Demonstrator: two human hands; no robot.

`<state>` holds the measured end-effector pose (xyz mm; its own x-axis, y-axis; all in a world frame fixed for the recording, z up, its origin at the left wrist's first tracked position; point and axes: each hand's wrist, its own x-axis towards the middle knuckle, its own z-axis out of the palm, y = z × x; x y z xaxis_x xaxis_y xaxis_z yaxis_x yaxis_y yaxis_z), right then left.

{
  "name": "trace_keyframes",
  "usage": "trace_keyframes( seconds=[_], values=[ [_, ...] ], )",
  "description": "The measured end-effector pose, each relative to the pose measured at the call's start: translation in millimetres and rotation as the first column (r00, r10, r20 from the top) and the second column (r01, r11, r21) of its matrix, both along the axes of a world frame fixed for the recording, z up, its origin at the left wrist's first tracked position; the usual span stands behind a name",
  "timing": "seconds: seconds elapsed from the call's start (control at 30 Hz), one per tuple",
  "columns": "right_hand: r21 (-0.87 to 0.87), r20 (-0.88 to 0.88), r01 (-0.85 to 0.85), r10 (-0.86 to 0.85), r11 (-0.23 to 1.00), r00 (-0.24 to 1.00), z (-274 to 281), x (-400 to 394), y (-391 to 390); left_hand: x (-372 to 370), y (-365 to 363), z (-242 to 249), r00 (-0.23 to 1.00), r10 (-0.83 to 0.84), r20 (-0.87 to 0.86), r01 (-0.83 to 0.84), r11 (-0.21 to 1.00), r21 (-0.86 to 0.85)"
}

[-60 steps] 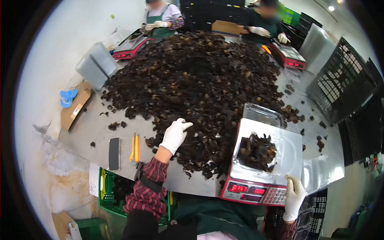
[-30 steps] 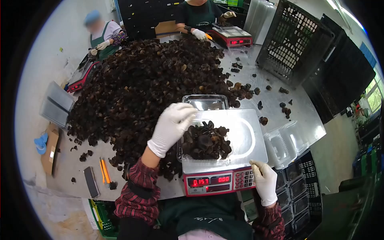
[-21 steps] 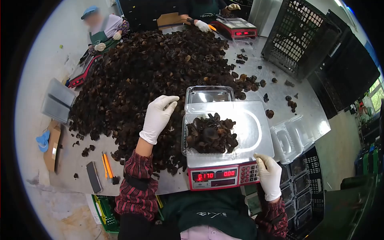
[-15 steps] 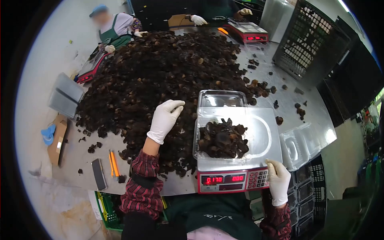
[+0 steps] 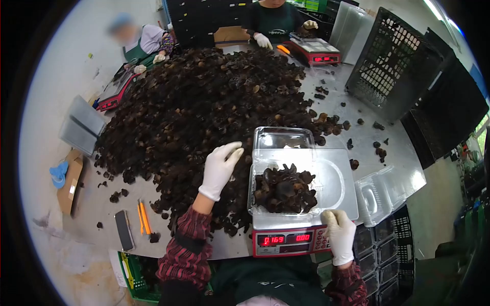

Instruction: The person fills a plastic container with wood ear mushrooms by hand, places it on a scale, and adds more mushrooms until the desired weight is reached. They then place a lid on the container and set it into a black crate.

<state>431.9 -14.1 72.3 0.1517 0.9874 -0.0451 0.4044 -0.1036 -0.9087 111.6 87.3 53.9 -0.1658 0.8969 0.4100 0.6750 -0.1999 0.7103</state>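
Note:
A clear plastic clamshell box point(image 5: 284, 138) lies with its lid raised on a red-and-silver digital scale point(image 5: 334, 178), which reads 0.169. Dark wood ear mushrooms point(image 5: 286, 188) are heaped in the box. My gloved left hand point(image 5: 219, 171) is over the near side of a large pile of wood ear mushrooms point(image 5: 199, 107), left of the box. Its fingers reach forward, thumb slightly apart, with nothing visible in them. At the scale's front right corner is my gloved right hand point(image 5: 339, 237), fingers curled beside the keypad; whatever they may hold is hidden.
Empty clear boxes point(image 5: 377, 194) lie right of the scale. A phone point(image 5: 123, 230) and orange cutter knives point(image 5: 144, 218) lie at the left front. A black crate point(image 5: 385, 66) stands at the right. Two co-workers are across the table beside a left scale point(image 5: 115, 94) and a far scale point(image 5: 316, 53).
The view has tilted up slightly. My right hand has shifted left toward the keypad, and my left hand slightly right. The reading went from 0.170 to 0.169.

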Motion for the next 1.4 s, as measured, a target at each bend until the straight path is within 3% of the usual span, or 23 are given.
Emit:
trace_keyframes(
  seconds=[0.1,0.13,0.17,0.23,0.3,0.33,0.37,0.4,0.43,0.5,0.57,0.63,0.67,0.73,0.8,0.83,0.9,1.0,1.07,1.1,1.17,1.3,1.4],
  values=[
    [-0.066,0.093,-0.026,0.032,0.997,0.995,0,-10,10,21,41,2,0.97,-0.159,0.185,0.196,0.958,-0.207],
    [-0.115,0.07,-0.042,0.05,0.992,0.996,8,-17,14,25,53,-4,0.897,-0.227,0.378,0.327,0.918,-0.223],
    [-0.101,0.063,-0.093,0.1,0.991,0.993,-8,-13,19,28,58,-11,0.893,-0.245,0.378,0.341,0.916,-0.212],
    [-0.201,-0.174,-0.133,0.098,0.971,0.98,-2,-14,22,41,46,5,0.702,-0.205,0.682,0.211,0.975,0.076],
    [-0.122,-0.297,-0.197,0.154,0.973,0.942,-6,-9,22,39,12,24,0.774,-0.258,0.578,0.201,0.966,0.162],
    [-0.147,-0.415,-0.223,0.145,0.964,0.898,-8,-6,21,36,-15,32,0.712,-0.243,0.659,0.265,0.962,0.069],
    [-0.158,-0.522,-0.247,0.131,0.956,0.843,-8,-2,22,24,-32,28,0.877,-0.419,0.234,0.364,0.899,0.245],
    [-0.135,-0.584,-0.255,0.131,0.958,0.801,-11,-2,22,24,-52,32,0.922,-0.382,-0.063,0.384,0.885,0.263],
    [-0.194,-0.662,-0.269,0.077,0.943,0.746,-14,-1,25,34,-73,35,0.954,-0.281,-0.106,0.297,0.934,0.199],
    [-0.286,-0.471,-0.301,0.14,0.91,0.871,2,-7,29,49,-104,26,0.956,-0.099,0.275,0.14,0.981,-0.135],
    [-0.249,-0.55,-0.344,0.161,0.905,0.82,-7,-8,30,46,-115,7,0.672,0.071,0.737,0.272,0.902,-0.335],
    [-0.148,-0.634,-0.439,0.256,0.886,0.73,-19,-3,34,41,-120,-14,0.515,-0.013,0.857,0.382,0.899,-0.216],
    [-0.084,-0.707,-0.456,0.27,0.886,0.654,-32,-3,35,50,-124,0,0.572,-0.004,0.82,0.384,0.885,-0.264],
    [-0.147,-0.626,-0.373,0.205,0.916,0.752,-23,-8,30,62,-132,26,0.655,0.011,0.756,0.348,0.883,-0.315],
    [-0.152,-0.645,-0.301,0.136,0.941,0.752,-19,-15,23,70,-138,33,0.641,0.027,0.767,0.303,0.909,-0.285],
    [-0.157,-0.649,-0.259,0.099,0.953,0.754,-14,-16,18,71,-138,33,0.741,-0.052,0.669,0.29,0.924,-0.25],
    [-0.165,-0.639,-0.192,0.043,0.967,0.768,-14,-12,1,83,-140,37,0.762,0.036,0.647,0.188,0.943,-0.273],
    [-0.142,-0.659,-0.087,-0.028,0.986,0.752,-16,21,-33,109,-145,29,0.772,-0.005,0.635,0.238,0.93,-0.281],
    [-0.146,-0.639,0.072,-0.15,0.987,0.755,9,63,-72,154,-152,42,0.684,-0.12,0.719,0.385,0.897,-0.217],
    [-0.137,-0.651,0.176,-0.223,0.975,0.726,23,84,-99,169,-156,40,0.646,-0.16,0.746,0.47,0.854,-0.223],
    [-0.226,-0.627,0.438,-0.474,0.87,0.618,44,126,-153,192,-161,19,0.614,-0.513,0.599,0.754,0.605,-0.254],
    [-0.065,-0.669,0.816,-0.632,0.574,0.392,14,185,-264,234,-185,-18,0.436,-0.591,0.679,0.891,0.18,-0.416],
    [-0.113,-0.78,0.953,-0.619,0.28,0.09,-31,214,-323,256,-193,-57,0.385,-0.611,0.692,0.895,0.067,-0.44]
  ],
)
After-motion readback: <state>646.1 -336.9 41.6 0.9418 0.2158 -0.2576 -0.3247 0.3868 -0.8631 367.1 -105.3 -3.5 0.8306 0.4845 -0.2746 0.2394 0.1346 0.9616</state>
